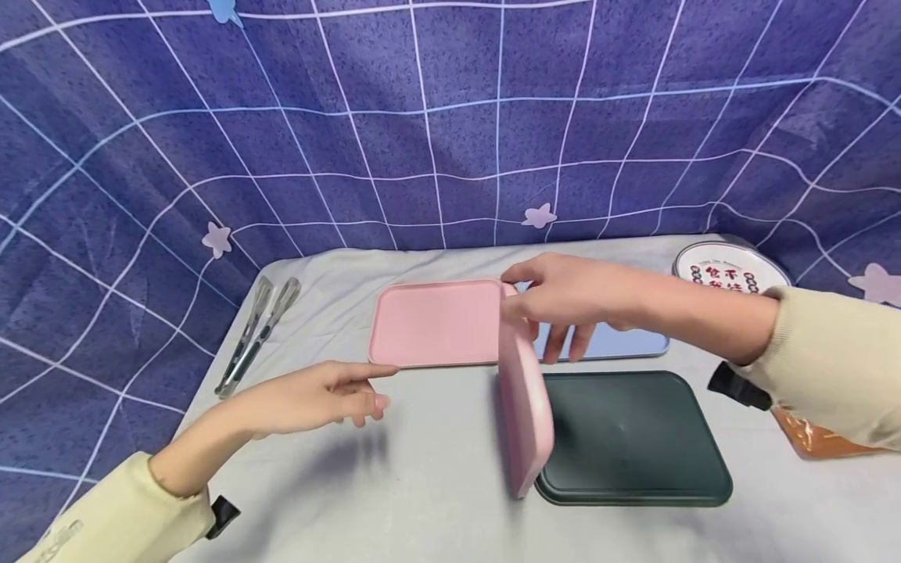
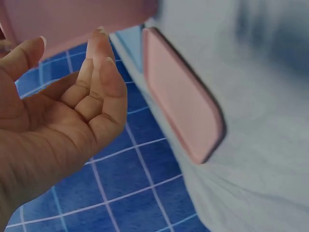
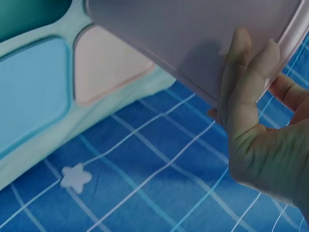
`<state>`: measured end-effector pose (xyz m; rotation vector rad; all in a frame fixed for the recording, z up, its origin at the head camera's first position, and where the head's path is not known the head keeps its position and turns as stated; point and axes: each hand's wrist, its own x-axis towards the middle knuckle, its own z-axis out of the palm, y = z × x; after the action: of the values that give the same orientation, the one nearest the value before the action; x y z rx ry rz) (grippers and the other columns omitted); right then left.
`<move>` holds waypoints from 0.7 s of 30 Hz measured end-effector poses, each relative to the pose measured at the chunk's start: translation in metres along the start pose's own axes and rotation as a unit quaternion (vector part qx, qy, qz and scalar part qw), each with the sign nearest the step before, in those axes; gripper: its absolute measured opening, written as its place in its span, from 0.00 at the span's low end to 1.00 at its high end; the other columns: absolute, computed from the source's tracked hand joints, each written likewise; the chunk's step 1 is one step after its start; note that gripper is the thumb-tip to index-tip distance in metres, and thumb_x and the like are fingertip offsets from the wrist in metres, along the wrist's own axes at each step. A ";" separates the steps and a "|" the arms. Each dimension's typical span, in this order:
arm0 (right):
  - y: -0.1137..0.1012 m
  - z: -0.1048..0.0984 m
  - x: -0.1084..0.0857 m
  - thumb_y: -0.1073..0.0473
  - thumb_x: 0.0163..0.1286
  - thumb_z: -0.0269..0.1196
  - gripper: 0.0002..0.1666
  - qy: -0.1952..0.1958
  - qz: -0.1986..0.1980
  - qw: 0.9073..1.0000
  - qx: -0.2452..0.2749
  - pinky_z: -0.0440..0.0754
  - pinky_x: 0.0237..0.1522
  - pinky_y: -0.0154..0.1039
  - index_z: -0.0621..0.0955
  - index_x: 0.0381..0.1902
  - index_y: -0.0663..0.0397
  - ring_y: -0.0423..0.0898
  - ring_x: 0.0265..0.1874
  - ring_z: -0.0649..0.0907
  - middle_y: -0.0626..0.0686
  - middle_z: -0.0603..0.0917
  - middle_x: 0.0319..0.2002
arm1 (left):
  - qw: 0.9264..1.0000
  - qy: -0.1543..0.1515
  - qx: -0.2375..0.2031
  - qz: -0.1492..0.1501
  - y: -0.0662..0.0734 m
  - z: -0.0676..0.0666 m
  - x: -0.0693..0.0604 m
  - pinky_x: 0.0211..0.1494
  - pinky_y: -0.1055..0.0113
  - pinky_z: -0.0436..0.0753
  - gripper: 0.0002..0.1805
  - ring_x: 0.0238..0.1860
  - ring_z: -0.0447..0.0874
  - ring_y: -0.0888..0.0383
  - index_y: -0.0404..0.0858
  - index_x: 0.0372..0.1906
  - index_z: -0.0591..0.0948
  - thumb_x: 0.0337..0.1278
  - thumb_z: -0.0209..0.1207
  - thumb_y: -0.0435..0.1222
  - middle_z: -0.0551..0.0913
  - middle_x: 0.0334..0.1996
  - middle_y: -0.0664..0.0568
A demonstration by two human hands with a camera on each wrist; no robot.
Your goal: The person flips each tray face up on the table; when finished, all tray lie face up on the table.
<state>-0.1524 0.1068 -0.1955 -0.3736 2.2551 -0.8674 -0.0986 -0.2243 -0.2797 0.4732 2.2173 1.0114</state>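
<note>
My right hand grips a pink tray by its far edge, thumb on one face and fingers on the other. That tray stands tilted nearly upright on its side above the table. In the right wrist view the fingers lie against its flat face. My left hand hovers left of it, holding nothing, fingers loosely bent. Another pink tray lies flat at the back. A blue tray lies beside it, partly hidden by the right hand. In front of the blue one is a dark green tray.
Metal tongs lie at the table's left edge. A round white sign-like item with red characters is at the back right. An orange packet sits partly under the right sleeve. A blue gridded curtain hangs around the white-clothed table.
</note>
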 end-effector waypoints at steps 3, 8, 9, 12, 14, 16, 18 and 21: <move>0.012 -0.012 -0.006 0.54 0.67 0.51 0.36 0.001 0.003 1.000 -0.010 0.85 0.27 0.43 0.63 0.74 0.50 0.48 0.29 0.89 0.58 0.83 0.42 | 1.000 0.001 0.007 -0.026 -0.009 -0.002 0.004 0.47 0.65 0.81 0.36 0.44 0.83 0.52 0.37 0.76 0.63 0.71 0.56 0.49 0.87 0.42 0.52; 0.036 -0.027 -0.011 0.54 0.70 0.53 0.41 -0.003 0.009 1.000 0.003 0.86 0.28 0.44 0.57 0.79 0.53 0.48 0.30 0.88 0.58 0.84 0.47 | 0.999 -0.004 0.006 -0.047 -0.019 -0.003 0.007 0.47 0.61 0.80 0.38 0.44 0.83 0.53 0.38 0.77 0.62 0.70 0.57 0.50 0.87 0.41 0.52; 0.040 -0.029 -0.012 0.54 0.71 0.53 0.41 -0.005 0.009 1.000 0.011 0.86 0.28 0.45 0.56 0.79 0.52 0.48 0.31 0.88 0.58 0.84 0.48 | 0.999 -0.005 0.004 -0.049 -0.021 -0.003 0.008 0.48 0.60 0.80 0.38 0.44 0.83 0.53 0.38 0.77 0.62 0.70 0.57 0.51 0.87 0.41 0.52; 0.054 -0.034 -0.012 0.54 0.71 0.56 0.43 -0.009 0.004 0.999 0.050 0.86 0.28 0.45 0.55 0.80 0.50 0.50 0.32 0.88 0.58 0.85 0.50 | 0.999 -0.005 -0.010 -0.049 -0.029 0.000 0.010 0.48 0.59 0.80 0.39 0.43 0.84 0.52 0.38 0.78 0.60 0.70 0.57 0.50 0.87 0.41 0.52; 0.061 -0.035 -0.011 0.56 0.70 0.57 0.43 -0.012 -0.006 0.996 0.083 0.86 0.28 0.45 0.55 0.80 0.49 0.51 0.32 0.89 0.57 0.86 0.50 | 0.999 -0.001 -0.028 -0.047 -0.036 0.004 0.012 0.47 0.58 0.80 0.41 0.43 0.84 0.52 0.38 0.79 0.56 0.70 0.57 0.50 0.87 0.42 0.50; 0.068 -0.034 -0.010 0.58 0.69 0.58 0.43 -0.013 -0.017 0.992 0.122 0.86 0.27 0.45 0.56 0.80 0.48 0.51 0.31 0.89 0.57 0.87 0.47 | 0.998 0.006 -0.050 -0.042 -0.043 0.009 0.016 0.47 0.59 0.80 0.44 0.43 0.84 0.51 0.39 0.81 0.51 0.71 0.57 0.49 0.87 0.44 0.47; 0.074 -0.032 -0.009 0.60 0.70 0.57 0.43 -0.016 -0.033 0.986 0.161 0.86 0.26 0.45 0.56 0.80 0.47 0.49 0.30 0.88 0.56 0.87 0.44 | 0.997 0.011 -0.070 -0.035 -0.051 0.015 0.020 0.47 0.60 0.80 0.46 0.44 0.84 0.50 0.40 0.82 0.45 0.71 0.57 0.49 0.87 0.47 0.44; 0.084 -0.025 -0.004 0.61 0.71 0.57 0.43 -0.019 -0.057 0.975 0.215 0.86 0.26 0.44 0.55 0.80 0.47 0.45 0.28 0.87 0.54 0.88 0.41 | 0.994 0.018 -0.102 -0.021 -0.061 0.022 0.025 0.48 0.60 0.81 0.47 0.46 0.85 0.48 0.43 0.82 0.40 0.73 0.55 0.47 0.86 0.50 0.42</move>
<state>-0.1688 0.1826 -0.2363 -0.3162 1.9558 -1.3603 -0.1055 -0.2377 -0.3478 0.3187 2.1158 1.2180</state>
